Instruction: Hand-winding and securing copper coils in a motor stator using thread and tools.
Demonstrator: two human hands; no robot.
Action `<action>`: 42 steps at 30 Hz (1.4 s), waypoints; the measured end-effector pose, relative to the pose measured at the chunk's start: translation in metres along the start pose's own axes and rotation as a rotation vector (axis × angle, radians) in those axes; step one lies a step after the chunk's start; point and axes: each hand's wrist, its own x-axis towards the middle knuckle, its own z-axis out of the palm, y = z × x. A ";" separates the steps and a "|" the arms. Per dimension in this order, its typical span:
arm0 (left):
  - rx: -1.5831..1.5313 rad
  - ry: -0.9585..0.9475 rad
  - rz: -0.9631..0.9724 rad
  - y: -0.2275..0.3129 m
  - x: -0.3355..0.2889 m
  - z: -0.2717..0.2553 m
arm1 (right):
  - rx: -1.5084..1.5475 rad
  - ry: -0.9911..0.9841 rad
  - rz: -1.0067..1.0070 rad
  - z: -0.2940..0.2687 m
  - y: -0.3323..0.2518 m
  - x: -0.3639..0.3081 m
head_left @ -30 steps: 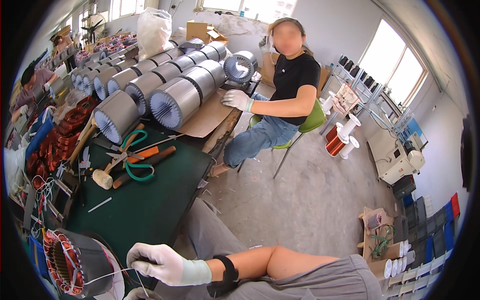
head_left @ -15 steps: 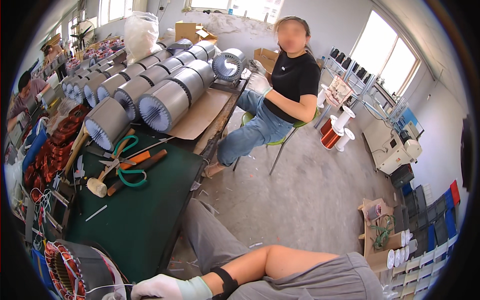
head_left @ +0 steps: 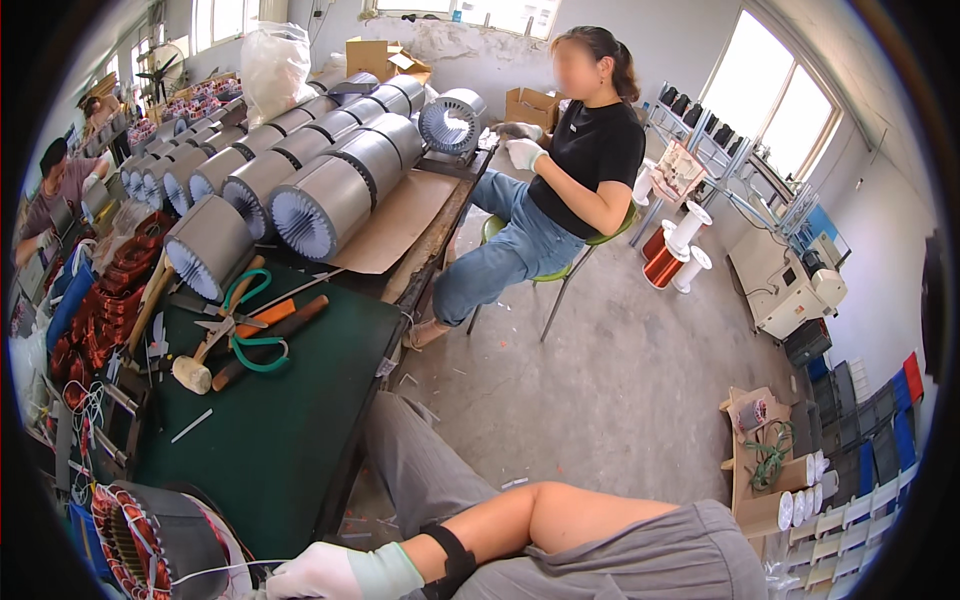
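Note:
My right hand [head_left: 325, 572], in a white glove with a pale green cuff, is at the lower edge with its fingers curled closed. A thin white cord [head_left: 215, 572] runs taut from its fingers to a motor stator [head_left: 180, 515] on the near left of the bench. This stator has a dark grey shell and copper windings bound with white lacing. The lower part of my hand and the stator's base are cut off by the frame. My left hand does not show.
On the green bench top [head_left: 300, 400] lie green-handled scissors [head_left: 255, 320], a mallet [head_left: 192, 373] and an orange-handled tool [head_left: 275, 312]. Rows of grey stator cores [head_left: 325, 215] stand beyond, red coils [head_left: 120, 280] to the left. A co-worker [head_left: 595, 130] sits across, gloved.
My right hand has shifted slightly right, and the cord is raised. The co-worker's head has turned to the left and their hands have moved a little. The view has tilted slightly.

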 end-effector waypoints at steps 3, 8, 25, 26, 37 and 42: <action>-0.128 -0.008 -0.163 0.005 -0.001 -0.010 | 0.050 0.007 0.060 -0.003 0.001 0.000; -0.399 0.007 -0.425 0.000 -0.009 -0.020 | 0.084 -0.010 0.104 -0.004 -0.003 0.001; -1.388 0.196 -0.959 -0.005 0.004 -0.038 | 0.344 -0.028 0.060 -0.010 0.006 0.006; -1.406 0.200 -0.921 -0.006 0.004 -0.036 | 0.399 -0.059 0.079 -0.013 0.005 0.008; -0.681 -0.396 -0.507 0.025 0.005 0.004 | 0.798 0.004 0.272 -0.024 -0.005 0.022; -0.511 -0.259 -0.259 0.000 0.008 0.012 | 0.906 0.533 0.311 -0.081 -0.004 0.032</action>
